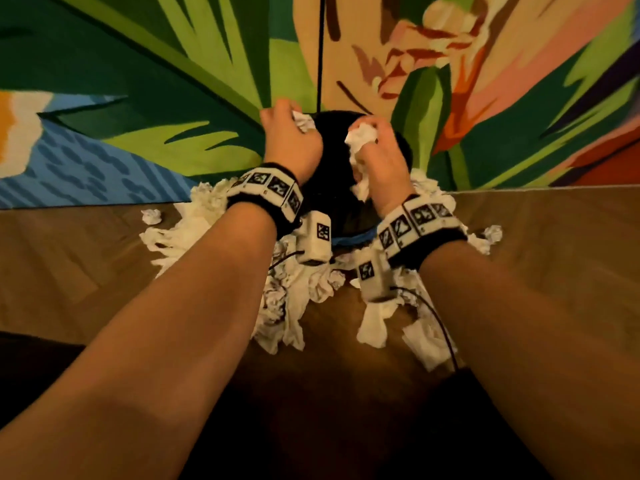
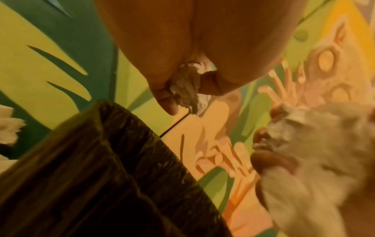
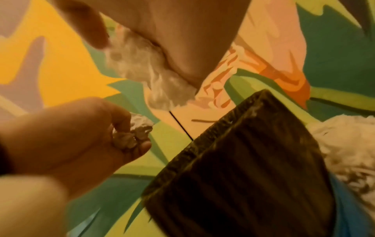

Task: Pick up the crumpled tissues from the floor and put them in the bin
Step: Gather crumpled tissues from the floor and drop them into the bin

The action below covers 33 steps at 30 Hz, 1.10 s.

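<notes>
White crumpled paper fills both hands above the bin (image 1: 401, 147), whose black liner gapes beneath them. The left hand (image 1: 291, 140) curls its fingers round a small tight ball of tissue (image 1: 304, 121), pinched between thumb and fingertips at the near left of the rim. The right hand (image 1: 381, 157) clutches a larger, looser wad (image 1: 360, 138) that spills out below the palm and hangs over the opening. Both grips are closed on tissue; neither has begun to let go.

The step in hand looks like the drop. To do it well, each hand should sit squarely over the dark mouth before the fingers spread, since the left ball sits close to the rim and could bounce off the liner's edge onto the floor. The right wad is ragged and trailing, so it probably needs a full spread of the fingers, perhaps a small shake, to keep a tail from clinging to the palm. Letting go low over the opening would help such light paper fall straight.

Around the foot of the bin the wooden floor (image 1: 554, 265) carries a thick scatter of floor tissues (image 1: 287, 306), heaped near both wrists and trailing toward the viewer, with a few small balls lying apart at either side. Much of the task is left. Behind the bin rises a painted wall (image 1: 173, 81) of green leaves and peach flowers.
</notes>
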Available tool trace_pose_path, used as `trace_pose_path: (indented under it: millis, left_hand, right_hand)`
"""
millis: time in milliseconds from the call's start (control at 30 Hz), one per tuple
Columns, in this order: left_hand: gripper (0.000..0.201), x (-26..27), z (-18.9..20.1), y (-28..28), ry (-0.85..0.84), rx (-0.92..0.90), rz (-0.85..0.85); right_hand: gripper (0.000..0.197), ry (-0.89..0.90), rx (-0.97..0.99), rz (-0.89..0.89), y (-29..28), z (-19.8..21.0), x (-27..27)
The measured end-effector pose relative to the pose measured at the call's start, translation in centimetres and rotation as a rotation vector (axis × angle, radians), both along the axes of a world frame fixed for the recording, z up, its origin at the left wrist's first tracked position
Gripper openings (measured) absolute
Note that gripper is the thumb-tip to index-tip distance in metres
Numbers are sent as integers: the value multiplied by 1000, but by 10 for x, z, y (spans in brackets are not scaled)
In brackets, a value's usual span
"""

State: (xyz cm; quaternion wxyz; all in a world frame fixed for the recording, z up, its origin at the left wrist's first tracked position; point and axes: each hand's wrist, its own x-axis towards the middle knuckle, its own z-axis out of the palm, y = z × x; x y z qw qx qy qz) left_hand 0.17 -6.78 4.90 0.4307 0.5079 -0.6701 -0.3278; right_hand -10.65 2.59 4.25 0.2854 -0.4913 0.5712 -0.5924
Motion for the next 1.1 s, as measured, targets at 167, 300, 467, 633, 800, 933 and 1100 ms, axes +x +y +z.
trace_pose_path:
  millis: [167,300,467,633,800,933,1100]
  left_hand:
    - [36,-35,-11,-3,-335,-70,-180]
    - [41,-36,-27,-9,-452,-77,-271]
    - [31,-32,-44,-19,-519,-88,-367]
    - [27,-27,-53,-32,-588,-66,-377]
    - [23,-23,-53,-33,-438,-95,-296]
    - [16,-32,-44,-18,-272,-168,-225]
    - [14,-47,-30,6,-123,-216,-260]
  right_hand:
    - [45,229,171,-195,-22,6,-57]
    - [48,249,237,-230,-33,-6,-76]
    - [46,369,197,-263,-36,-21,-79]
    - [50,396,172,-321,-42,-36,-77]
    - [55,480,189,-314,-46,-42,-77]
    - [69,503,225,-225,-40,-41,-77]
    - [76,448,202,-154,-18,-38,-86]
